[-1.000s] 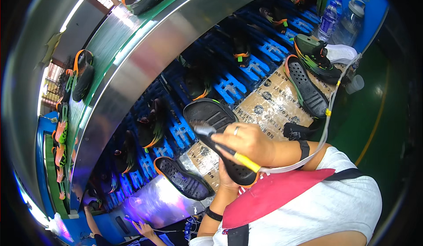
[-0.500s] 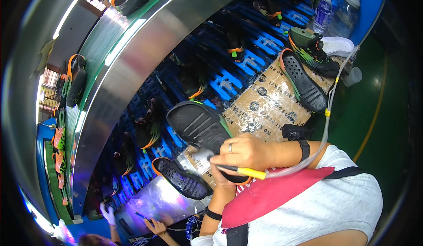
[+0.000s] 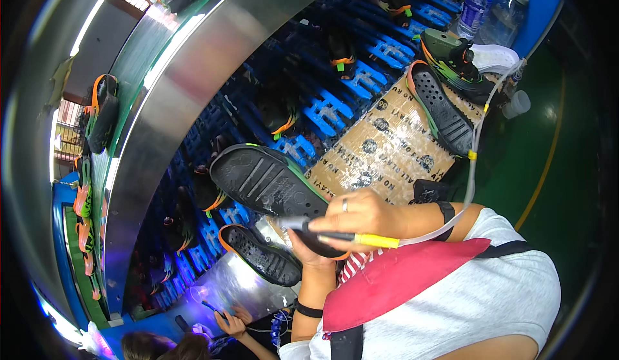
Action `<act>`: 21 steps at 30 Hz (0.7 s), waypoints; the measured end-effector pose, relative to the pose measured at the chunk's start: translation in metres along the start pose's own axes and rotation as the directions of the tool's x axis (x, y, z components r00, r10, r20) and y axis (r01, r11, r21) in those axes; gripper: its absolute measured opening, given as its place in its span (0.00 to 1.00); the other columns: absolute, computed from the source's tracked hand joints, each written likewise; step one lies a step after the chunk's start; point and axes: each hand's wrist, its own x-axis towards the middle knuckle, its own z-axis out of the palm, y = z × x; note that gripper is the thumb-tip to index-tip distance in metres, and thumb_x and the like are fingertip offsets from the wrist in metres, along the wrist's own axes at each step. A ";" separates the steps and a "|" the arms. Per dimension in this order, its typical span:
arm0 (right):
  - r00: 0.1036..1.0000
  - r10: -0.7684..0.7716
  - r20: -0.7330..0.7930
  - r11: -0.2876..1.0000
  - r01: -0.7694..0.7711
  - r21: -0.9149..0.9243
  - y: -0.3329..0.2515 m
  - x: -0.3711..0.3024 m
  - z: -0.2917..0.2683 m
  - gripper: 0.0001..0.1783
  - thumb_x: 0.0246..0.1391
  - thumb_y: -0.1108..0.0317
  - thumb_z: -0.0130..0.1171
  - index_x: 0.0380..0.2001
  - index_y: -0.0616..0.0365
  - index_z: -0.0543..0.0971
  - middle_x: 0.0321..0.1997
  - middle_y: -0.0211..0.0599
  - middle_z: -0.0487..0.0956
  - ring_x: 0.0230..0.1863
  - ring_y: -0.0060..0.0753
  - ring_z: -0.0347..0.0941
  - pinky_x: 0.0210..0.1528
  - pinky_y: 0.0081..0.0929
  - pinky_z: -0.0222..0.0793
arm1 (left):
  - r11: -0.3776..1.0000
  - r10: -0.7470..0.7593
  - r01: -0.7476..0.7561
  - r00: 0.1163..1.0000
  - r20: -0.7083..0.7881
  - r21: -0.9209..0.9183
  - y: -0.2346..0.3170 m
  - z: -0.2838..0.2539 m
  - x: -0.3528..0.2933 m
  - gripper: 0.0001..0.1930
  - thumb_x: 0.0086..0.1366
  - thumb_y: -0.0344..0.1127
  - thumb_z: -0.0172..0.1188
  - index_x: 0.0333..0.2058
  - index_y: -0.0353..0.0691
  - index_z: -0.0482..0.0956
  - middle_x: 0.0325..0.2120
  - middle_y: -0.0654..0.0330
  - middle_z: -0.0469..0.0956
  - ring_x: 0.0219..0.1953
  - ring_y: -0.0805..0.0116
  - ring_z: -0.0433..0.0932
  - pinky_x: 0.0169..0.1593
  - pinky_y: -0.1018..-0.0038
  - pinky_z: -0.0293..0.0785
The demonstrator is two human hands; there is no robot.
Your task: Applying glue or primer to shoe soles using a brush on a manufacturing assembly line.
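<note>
My left hand (image 3: 311, 254) grips the heel end of a black shoe sole (image 3: 258, 181) from below. This sole has a green and orange rim, and its grooved, holed inner face is turned up with a wet sheen at places. In my right hand (image 3: 362, 213) is a brush (image 3: 345, 236) with a dark handle and yellow sleeve, joined to a clear hose (image 3: 471, 173). The brush's greyish head lies over the sole's heel part. Just below the held sole, a second sole (image 3: 261, 257) rests at the bench edge.
Wet, glossy cardboard (image 3: 380, 144) covers the bench. Another sole (image 3: 442, 112) and a dark upper (image 3: 454, 63) lie at its right end, near bottles (image 3: 474, 9). Shoe uppers sit on blue racks (image 3: 329, 115) behind. A co-worker's hand (image 3: 229, 323) is at the lower left.
The held sole has shifted left and slightly up with my left hand. My right hand and the brush have moved slightly along the heel. Co-workers' hands at the lower left have changed position.
</note>
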 end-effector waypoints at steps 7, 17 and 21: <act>0.961 -0.021 0.276 0.995 -0.008 0.104 0.000 -0.010 0.007 0.13 0.39 0.68 0.61 0.32 0.56 0.77 0.20 0.32 0.69 0.22 0.34 0.71 0.25 0.28 0.67 | 0.992 0.096 -0.060 0.934 0.343 -0.114 0.013 0.030 0.014 0.35 0.52 0.59 0.54 0.53 0.40 0.63 0.49 0.50 0.66 0.52 0.52 0.65 0.55 0.60 0.64; 0.953 0.114 0.280 0.874 -0.231 0.428 -0.002 -0.005 0.003 0.14 0.41 0.74 0.64 0.36 0.60 0.79 0.25 0.36 0.76 0.22 0.30 0.73 0.24 0.22 0.67 | 0.963 0.208 -0.118 0.897 0.391 -0.241 0.041 0.035 0.021 0.31 0.56 0.55 0.52 0.53 0.42 0.64 0.50 0.54 0.65 0.51 0.57 0.64 0.55 0.60 0.61; 0.892 0.297 0.342 0.794 -0.429 0.431 0.001 -0.003 -0.005 0.15 0.42 0.74 0.63 0.37 0.59 0.79 0.24 0.36 0.76 0.24 0.27 0.73 0.25 0.22 0.66 | 0.941 0.271 -0.172 0.899 0.345 -0.290 0.047 0.043 0.017 0.32 0.56 0.56 0.52 0.53 0.41 0.63 0.49 0.53 0.66 0.51 0.57 0.65 0.54 0.61 0.63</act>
